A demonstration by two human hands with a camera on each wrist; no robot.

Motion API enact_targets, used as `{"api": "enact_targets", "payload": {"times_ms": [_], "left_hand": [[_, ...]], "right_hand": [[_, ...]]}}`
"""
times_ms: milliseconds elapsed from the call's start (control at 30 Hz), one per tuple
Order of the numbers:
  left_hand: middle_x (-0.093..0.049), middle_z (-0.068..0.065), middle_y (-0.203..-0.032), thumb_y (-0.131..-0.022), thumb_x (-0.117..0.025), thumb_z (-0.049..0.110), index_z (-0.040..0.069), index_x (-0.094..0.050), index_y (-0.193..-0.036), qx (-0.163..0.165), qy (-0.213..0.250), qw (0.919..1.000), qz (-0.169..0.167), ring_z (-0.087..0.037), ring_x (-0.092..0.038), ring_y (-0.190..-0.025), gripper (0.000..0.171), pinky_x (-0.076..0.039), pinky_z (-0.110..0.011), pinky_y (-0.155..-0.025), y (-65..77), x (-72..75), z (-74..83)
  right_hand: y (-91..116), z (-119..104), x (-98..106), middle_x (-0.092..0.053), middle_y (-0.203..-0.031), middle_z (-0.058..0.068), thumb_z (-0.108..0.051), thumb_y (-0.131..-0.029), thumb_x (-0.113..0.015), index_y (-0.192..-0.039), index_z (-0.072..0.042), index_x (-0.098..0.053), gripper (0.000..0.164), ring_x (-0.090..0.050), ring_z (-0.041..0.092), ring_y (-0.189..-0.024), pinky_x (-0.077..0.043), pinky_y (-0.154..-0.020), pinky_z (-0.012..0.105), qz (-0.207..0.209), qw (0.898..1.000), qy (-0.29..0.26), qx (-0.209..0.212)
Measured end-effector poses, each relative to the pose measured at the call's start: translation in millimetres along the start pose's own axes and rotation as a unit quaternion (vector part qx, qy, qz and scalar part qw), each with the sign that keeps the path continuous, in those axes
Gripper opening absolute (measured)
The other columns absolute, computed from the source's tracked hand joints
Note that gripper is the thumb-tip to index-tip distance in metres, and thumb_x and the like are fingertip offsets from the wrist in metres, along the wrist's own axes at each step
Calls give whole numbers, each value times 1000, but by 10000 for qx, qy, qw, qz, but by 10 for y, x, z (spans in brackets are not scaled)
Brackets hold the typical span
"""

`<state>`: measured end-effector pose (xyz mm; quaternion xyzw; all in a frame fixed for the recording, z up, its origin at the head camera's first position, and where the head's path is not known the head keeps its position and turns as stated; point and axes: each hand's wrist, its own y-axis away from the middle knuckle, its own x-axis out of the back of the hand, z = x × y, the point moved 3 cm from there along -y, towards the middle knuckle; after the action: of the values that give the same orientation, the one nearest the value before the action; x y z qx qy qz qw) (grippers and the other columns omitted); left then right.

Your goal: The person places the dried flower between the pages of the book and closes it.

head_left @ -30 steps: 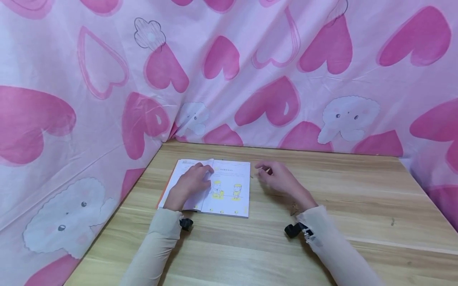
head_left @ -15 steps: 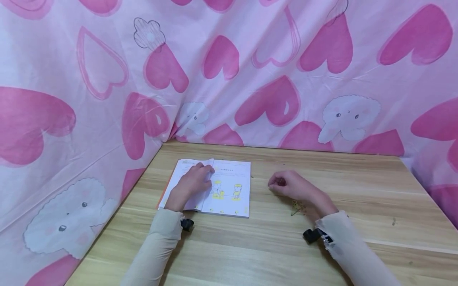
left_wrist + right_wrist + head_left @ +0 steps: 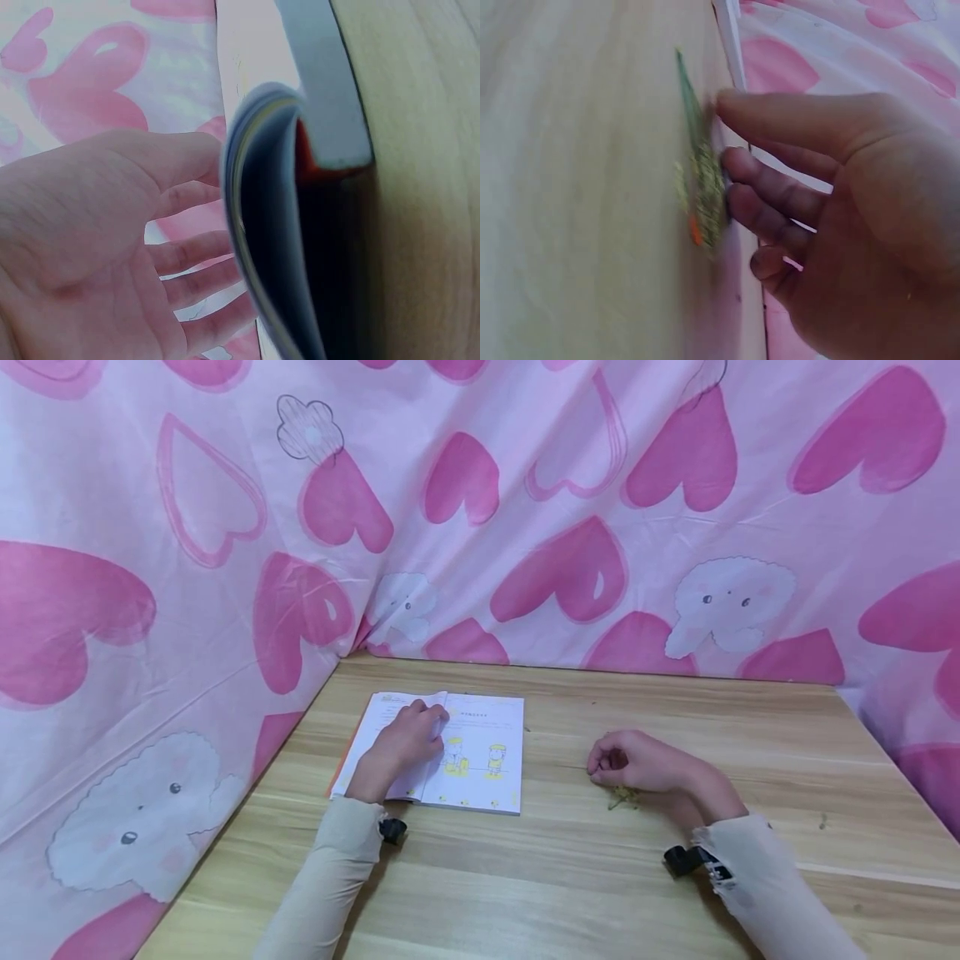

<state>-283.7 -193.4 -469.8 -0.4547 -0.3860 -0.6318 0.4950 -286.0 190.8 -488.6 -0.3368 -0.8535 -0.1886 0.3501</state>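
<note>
An open book (image 3: 487, 792) lies at the left of the table, its right page printed with small figures in yellow caps. Resting on the left page is my left hand (image 3: 405, 739), fingers stretched toward the fold. The left wrist view has curved pages (image 3: 238, 180) beside those fingers. My right hand (image 3: 645, 763) is right of the book, thumb and fingers loosely bent, with nothing visible between them. Just under its fingertips lies a small dried flower sprig (image 3: 622, 797). In the right wrist view, this sprig (image 3: 707, 187) shows a green stem, yellowish clusters and an orange spot.
The wooden table (image 3: 525, 885) runs back to a pink curtain (image 3: 465, 560) with hearts, which also closes off the left side. Tiny dark specks dot the tabletop. Each wrist wears a black strap (image 3: 693, 860) under a beige sleeve (image 3: 765, 877).
My right hand has moved from near the book's right edge rightward and toward me, to the sprig. My left hand stays on the book.
</note>
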Motion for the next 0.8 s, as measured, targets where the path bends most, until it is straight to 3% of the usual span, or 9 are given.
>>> {"api": "enact_targets", "payload": {"times_ms": [133,333,633,800], "left_hand": [[-60,-19,-139,-101,-70,18,14,-65,-141,0,-4,10000,-33,-36,-59,-126,41,-56,-57,-102,-4,-9,-10],[-60,-19,-139,-101,-70,18,14,-64,-141,24,-71,10000,3,-36,-59,-123,40,-57,-56,-101,-11,-17,-3],[-60,-20,-136,-101,-71,18,13,-64,-139,-17,-145,9999,17,-36,-59,-119,39,-58,-56,-98,-21,-40,-10],[-60,-20,-136,-101,-70,18,14,-63,-140,-23,-145,9999,51,-36,-58,-120,40,-58,-56,-98,-19,-23,3]], "right_hand": [[97,-14,48,-64,-97,3,-20,-96,-84,-107,-17,-76,14,-56,19,-92,-48,-79,26,-298,9995,-9,-88],[163,-39,72,-57,-105,8,-29,-87,-92,-110,-23,-72,31,-49,25,-99,-43,-81,29,-642,9962,110,-581],[101,-43,28,-60,-102,4,-25,-95,-85,-98,-23,-76,10,-51,22,-96,-44,-82,27,-496,9979,301,-296],[60,-28,13,-61,-100,0,-21,-98,-82,-96,-23,-77,6,-54,20,-96,-47,-83,26,-301,9983,330,-369]]}}
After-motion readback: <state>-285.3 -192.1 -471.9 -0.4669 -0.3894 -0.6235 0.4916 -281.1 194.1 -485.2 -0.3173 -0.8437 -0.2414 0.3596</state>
